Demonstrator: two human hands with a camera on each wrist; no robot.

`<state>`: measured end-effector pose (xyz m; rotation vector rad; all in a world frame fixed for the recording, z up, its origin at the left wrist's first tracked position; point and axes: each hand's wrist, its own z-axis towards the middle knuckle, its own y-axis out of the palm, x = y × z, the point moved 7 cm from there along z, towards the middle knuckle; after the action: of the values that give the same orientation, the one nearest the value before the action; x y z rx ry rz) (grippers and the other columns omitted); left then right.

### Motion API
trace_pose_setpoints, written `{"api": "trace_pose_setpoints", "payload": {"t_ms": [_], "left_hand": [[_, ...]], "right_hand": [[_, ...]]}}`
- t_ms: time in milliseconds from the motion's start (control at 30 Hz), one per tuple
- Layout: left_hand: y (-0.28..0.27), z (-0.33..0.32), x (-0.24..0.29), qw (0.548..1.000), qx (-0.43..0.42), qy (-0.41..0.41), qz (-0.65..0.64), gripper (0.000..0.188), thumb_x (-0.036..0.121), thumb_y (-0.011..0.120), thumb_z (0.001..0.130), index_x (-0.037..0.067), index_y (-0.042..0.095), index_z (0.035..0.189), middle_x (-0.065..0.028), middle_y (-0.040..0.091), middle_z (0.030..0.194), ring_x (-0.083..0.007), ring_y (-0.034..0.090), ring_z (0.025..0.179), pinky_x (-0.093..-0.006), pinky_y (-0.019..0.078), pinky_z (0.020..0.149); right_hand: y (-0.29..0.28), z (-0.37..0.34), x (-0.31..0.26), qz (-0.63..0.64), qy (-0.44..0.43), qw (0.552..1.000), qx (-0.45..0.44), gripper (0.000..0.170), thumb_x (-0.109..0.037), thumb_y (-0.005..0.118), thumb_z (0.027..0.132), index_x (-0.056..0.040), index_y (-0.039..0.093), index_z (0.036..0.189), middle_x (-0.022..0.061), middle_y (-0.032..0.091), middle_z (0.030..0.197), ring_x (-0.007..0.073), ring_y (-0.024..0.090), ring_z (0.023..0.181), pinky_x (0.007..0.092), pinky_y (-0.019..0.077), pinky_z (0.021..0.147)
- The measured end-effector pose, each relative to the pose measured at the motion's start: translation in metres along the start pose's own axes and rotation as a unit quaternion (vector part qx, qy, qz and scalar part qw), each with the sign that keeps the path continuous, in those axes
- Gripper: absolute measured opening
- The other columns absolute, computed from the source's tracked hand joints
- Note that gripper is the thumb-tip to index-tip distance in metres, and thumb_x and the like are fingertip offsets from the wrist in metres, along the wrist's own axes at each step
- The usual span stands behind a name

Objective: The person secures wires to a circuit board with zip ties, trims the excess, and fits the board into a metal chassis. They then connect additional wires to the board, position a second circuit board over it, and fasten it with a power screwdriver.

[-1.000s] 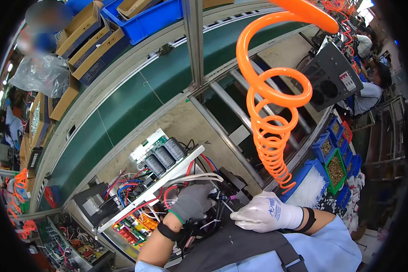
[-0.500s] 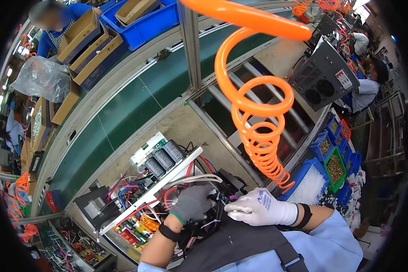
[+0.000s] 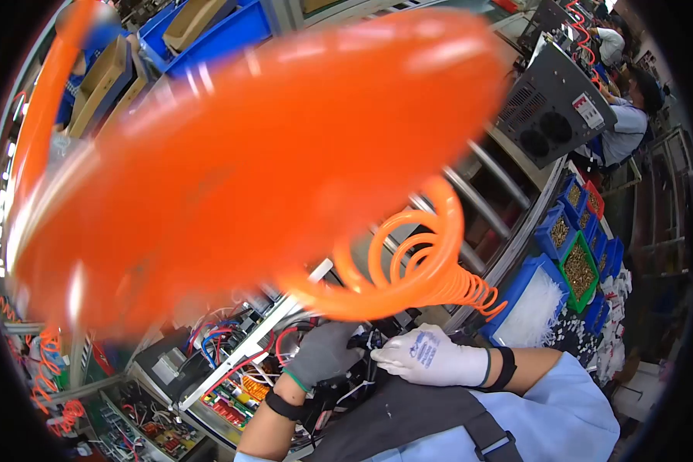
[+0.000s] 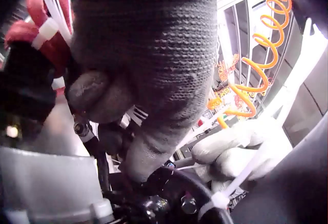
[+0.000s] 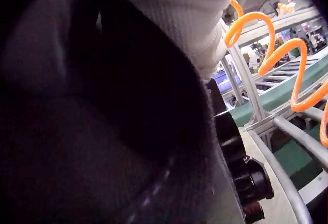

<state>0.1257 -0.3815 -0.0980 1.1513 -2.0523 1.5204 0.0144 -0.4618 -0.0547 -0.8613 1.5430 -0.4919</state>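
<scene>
In the head view my left hand [image 3: 325,356], in a grey glove, reaches into a bundle of dark wires [image 3: 359,373] at the near edge of an opened electrical unit. Its fingers are curled round the wires in the left wrist view, one fingertip close over a black round part [image 4: 169,180]. Close on the right, my right hand [image 3: 427,356], in a white glove, has thumb and fingers drawn together on a thin pale cable tie, mostly hidden by the fingers. Another white cable tie [image 4: 241,180] stands up from the black part. The right wrist view is mostly dark glove.
An orange coiled air hose [image 3: 285,169] sweeps close before the head camera, covering much of the unit. At right stand a blue bin of white cable ties [image 3: 533,306] and a green bin of brass-coloured hardware [image 3: 579,269]. Rollers [image 3: 477,200] lie beyond. A person [image 3: 631,115] works at far right.
The orange hose has swung left and much nearer the head camera. My right hand has moved slightly left, closer to my left hand, which stays at the wires.
</scene>
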Motion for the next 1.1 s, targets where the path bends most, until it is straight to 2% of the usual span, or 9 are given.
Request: {"api": "trace_pose_setpoints", "payload": {"t_ms": [133, 300, 433, 500, 633, 800, 867, 900, 1100], "left_hand": [[0.018, 0.001, -0.021, 0.996, -0.042, 0.075, -0.031, 0.034, 0.015, 0.062, 0.080, 0.004, 0.059, 0.112, -0.0197, 0.065, 0.097, -0.0343, 0.065, 0.089, -0.0420, 0.0504, 0.081], [0.075, 0.011, -0.093, 0.873, -0.062, -0.126, -0.467, 0.040, 0.004, 0.050, 0.082, -0.001, 0.058, 0.121, -0.0058, 0.065, 0.106, -0.0142, 0.057, 0.088, -0.0272, 0.0466, 0.076], [0.037, 0.009, -0.055, 0.897, 0.011, -0.141, -0.418, 0.038, 0.008, 0.055, 0.083, -0.001, 0.059, 0.120, -0.0070, 0.065, 0.106, -0.0127, 0.057, 0.085, -0.0268, 0.0464, 0.074], [0.052, -0.004, -0.075, 0.743, 0.017, -0.312, -0.592, 0.036, 0.009, 0.062, 0.082, 0.000, 0.062, 0.117, -0.0073, 0.067, 0.103, -0.0146, 0.060, 0.087, -0.0294, 0.0487, 0.076], [0.043, 0.013, -0.068, 0.886, 0.112, -0.104, -0.437, 0.030, 0.002, 0.067, 0.077, 0.000, 0.065, 0.107, -0.0096, 0.069, 0.097, -0.0212, 0.065, 0.092, -0.0355, 0.0507, 0.084], [0.035, 0.001, -0.035, 0.836, 0.136, -0.223, -0.482, 0.024, -0.002, 0.065, 0.078, -0.003, 0.063, 0.102, -0.0088, 0.068, 0.095, -0.0170, 0.064, 0.090, -0.0328, 0.0508, 0.081], [0.038, 0.001, -0.031, 0.865, 0.119, -0.188, -0.450, 0.021, -0.002, 0.065, 0.080, -0.004, 0.063, 0.101, -0.0064, 0.067, 0.093, -0.0121, 0.062, 0.087, -0.0282, 0.0502, 0.078], [0.039, 0.001, -0.031, 0.862, 0.123, -0.186, -0.456, 0.021, -0.002, 0.065, 0.080, -0.004, 0.063, 0.101, -0.0064, 0.067, 0.093, -0.0121, 0.062, 0.087, -0.0282, 0.0502, 0.078], [0.036, -0.006, -0.032, 0.871, 0.183, -0.164, -0.426, 0.014, 0.002, 0.069, 0.080, -0.005, 0.069, 0.092, -0.0052, 0.068, 0.081, -0.0088, 0.060, 0.072, -0.0253, 0.0489, 0.067]], "right_hand": [[0.006, 0.003, 0.006, 0.042, 0.003, 0.999, 0.013, 0.022, -0.028, 0.055, 0.090, -0.0137, 0.061, 0.106, 0.0057, 0.062, 0.082, 0.0252, 0.065, 0.071, 0.0421, 0.0497, 0.058], [0.008, 0.003, 0.007, 0.007, -0.006, 1.000, -0.016, 0.025, -0.027, 0.057, 0.088, -0.0133, 0.061, 0.109, 0.0042, 0.063, 0.084, 0.0229, 0.066, 0.070, 0.0387, 0.0505, 0.057], [0.003, 0.005, 0.009, 0.010, 0.005, 0.999, -0.052, 0.034, -0.027, 0.060, 0.086, -0.0114, 0.062, 0.116, 0.0034, 0.063, 0.085, 0.0219, 0.067, 0.076, 0.0372, 0.0524, 0.062], [-0.008, 0.013, 0.014, 0.026, -0.007, 0.999, 0.041, 0.025, -0.028, 0.059, 0.086, -0.0129, 0.059, 0.106, 0.0039, 0.062, 0.085, 0.0228, 0.065, 0.075, 0.0384, 0.0503, 0.063], [0.026, 0.037, 0.051, 0.237, -0.001, 0.958, 0.163, 0.020, -0.024, 0.059, 0.087, -0.0113, 0.059, 0.102, 0.0036, 0.062, 0.091, 0.0231, 0.062, 0.079, 0.0381, 0.0480, 0.072], [0.011, 0.034, 0.061, 0.207, 0.074, 0.962, 0.161, 0.033, -0.025, 0.060, 0.091, -0.0079, 0.060, 0.120, 0.0023, 0.064, 0.087, 0.0143, 0.062, 0.074, 0.0345, 0.0504, 0.070], [0.019, 0.029, 0.070, 0.348, 0.152, 0.919, 0.107, 0.036, -0.022, 0.062, 0.090, -0.0068, 0.058, 0.122, 0.0018, 0.062, 0.078, 0.0079, 0.057, 0.063, 0.0273, 0.0485, 0.057], [0.029, 0.033, 0.068, 0.528, 0.198, 0.822, 0.079, 0.039, -0.017, 0.066, 0.087, -0.0045, 0.057, 0.123, 0.0003, 0.062, 0.075, 0.0038, 0.054, 0.058, 0.0221, 0.0445, 0.049], [0.031, 0.038, 0.067, 0.571, 0.270, 0.775, 0.021, 0.043, -0.003, 0.066, 0.083, 0.0019, 0.051, 0.124, 0.0059, 0.064, 0.083, 0.0092, 0.058, 0.067, 0.0229, 0.0453, 0.058]]}}
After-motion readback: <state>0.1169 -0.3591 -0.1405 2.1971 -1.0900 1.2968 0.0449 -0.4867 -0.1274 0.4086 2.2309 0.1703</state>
